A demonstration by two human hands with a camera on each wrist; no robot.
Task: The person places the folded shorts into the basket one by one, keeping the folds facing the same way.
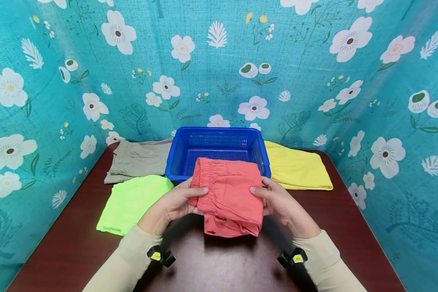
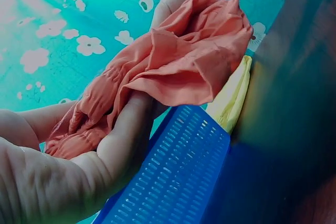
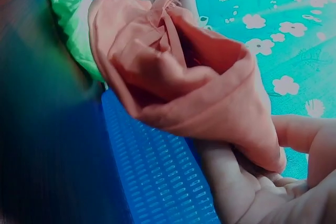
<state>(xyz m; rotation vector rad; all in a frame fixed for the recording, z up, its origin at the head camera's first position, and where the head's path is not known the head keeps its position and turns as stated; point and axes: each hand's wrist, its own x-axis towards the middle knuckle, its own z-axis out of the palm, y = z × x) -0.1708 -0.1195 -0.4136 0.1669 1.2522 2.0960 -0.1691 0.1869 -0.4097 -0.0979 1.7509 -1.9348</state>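
At the far left of the counter point(image 1: 58, 247) lies a grey garment point(image 1: 138, 160) with a gathered edge, laid flat in layers, its right end reaching behind the basket's side. Just in front of it, nearer the person, sits a lime-green garment point(image 1: 135, 205), also in a flat bundle.

Next comes the left hand point(image 1: 176, 199), gripping the gathered edge of a coral garment point(image 1: 231, 190), thumb on top and fingers underneath. That garment is held up off the counter, before the near side of the blue basket point(image 1: 219, 140) and hiding part of its rim. On its other side the right hand point(image 1: 282, 200) grips the opposite edge the same way, so the two hands are apart, with the cloth spanning between them.

To the right of the basket a yellow garment point(image 1: 301, 168) lies flat, its left end hidden by the basket's side. Behind everything hangs a teal flowered curtain point(image 1: 219, 65).

As for progress, the coral garment's folding looks largely done: it makes a compact bundle, though the lower layers sag and the right wrist view shows loose, open folds. It has not been set down. The grey, lime-green and yellow garments all rest outside the basket, untouched by either hand.
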